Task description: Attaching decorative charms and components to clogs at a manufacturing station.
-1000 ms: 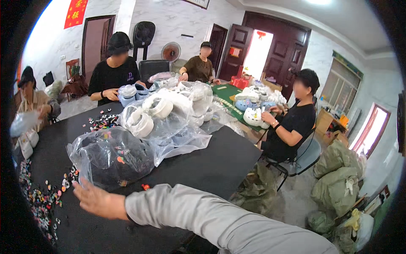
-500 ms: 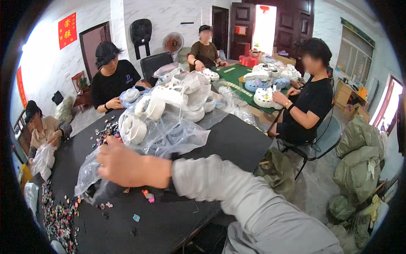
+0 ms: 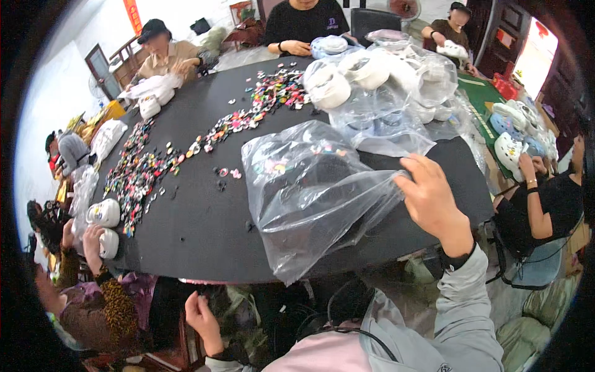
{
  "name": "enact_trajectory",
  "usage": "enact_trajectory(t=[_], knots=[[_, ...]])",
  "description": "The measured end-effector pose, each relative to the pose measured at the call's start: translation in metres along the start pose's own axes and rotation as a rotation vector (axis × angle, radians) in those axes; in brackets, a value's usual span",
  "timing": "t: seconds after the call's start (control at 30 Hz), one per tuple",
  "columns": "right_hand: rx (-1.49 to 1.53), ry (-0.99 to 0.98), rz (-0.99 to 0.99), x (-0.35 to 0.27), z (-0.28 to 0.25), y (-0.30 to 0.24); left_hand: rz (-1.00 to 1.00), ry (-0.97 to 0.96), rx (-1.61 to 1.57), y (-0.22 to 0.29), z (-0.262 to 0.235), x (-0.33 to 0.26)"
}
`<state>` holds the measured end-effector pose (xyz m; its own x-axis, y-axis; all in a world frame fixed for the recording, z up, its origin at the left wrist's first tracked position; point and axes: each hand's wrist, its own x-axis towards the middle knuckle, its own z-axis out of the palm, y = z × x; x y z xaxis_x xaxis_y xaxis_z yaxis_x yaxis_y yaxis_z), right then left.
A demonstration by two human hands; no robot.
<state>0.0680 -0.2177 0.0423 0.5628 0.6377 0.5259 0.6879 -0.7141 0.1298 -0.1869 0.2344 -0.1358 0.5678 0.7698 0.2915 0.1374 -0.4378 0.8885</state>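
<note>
At the right side of the table, my right hand pinches the edge of a clear plastic bag between thumb and fingers. The bag spreads loosely over the black tabletop, and colourful charms show through it. Below the table's near edge hangs my left hand, its fingers curled together with nothing visible in them. A heap of white clogs in clear plastic lies just beyond the bag.
Many small colourful shoe charms trail across the table's left and far parts. Co-workers sit around it; at left, one person's hands are by white clogs. A green table with more clogs stands at right, near a chair.
My view has swung left and down. My right hand has drawn the plastic bag to the right across the table, and my left hand has come into view.
</note>
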Motion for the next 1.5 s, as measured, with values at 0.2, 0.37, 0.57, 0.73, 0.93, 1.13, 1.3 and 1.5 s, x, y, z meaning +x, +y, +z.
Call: enact_trajectory(t=[0.2, 0.37, 0.57, 0.73, 0.93, 1.13, 1.3, 1.5], knots=[[0.392, 0.267, 0.055, -0.026, -0.015, -0.066, 0.594, -0.379, 0.082, 0.102, 0.061, -0.001], [0.429, -0.097, -0.099, -0.036, 0.027, -0.111, 0.855, -0.487, 0.148, 0.162, 0.122, -0.013], [0.329, 0.104, -0.074, -0.016, 0.024, -0.105, 0.57, -0.524, -0.112, 0.151, 0.133, 0.012], [0.207, 0.063, -0.058, 0.009, 0.03, -0.101, 0.729, -0.43, -0.161, 0.169, 0.136, 0.012], [0.174, 0.231, 0.059, 0.033, 0.032, -0.098, 0.721, -0.392, 0.105, 0.136, 0.15, -0.01], [0.195, -0.037, 0.145, 0.043, 0.055, -0.082, 0.61, -0.432, -0.204, 0.133, 0.149, 0.01], [0.359, -0.381, 0.335, 0.088, 0.048, -0.072, 0.41, -0.643, -0.542, 0.159, 0.145, 0.001], [0.201, -0.454, 0.225, 0.097, 0.074, -0.067, 0.564, -1.025, -0.488, 0.177, 0.143, -0.038]])
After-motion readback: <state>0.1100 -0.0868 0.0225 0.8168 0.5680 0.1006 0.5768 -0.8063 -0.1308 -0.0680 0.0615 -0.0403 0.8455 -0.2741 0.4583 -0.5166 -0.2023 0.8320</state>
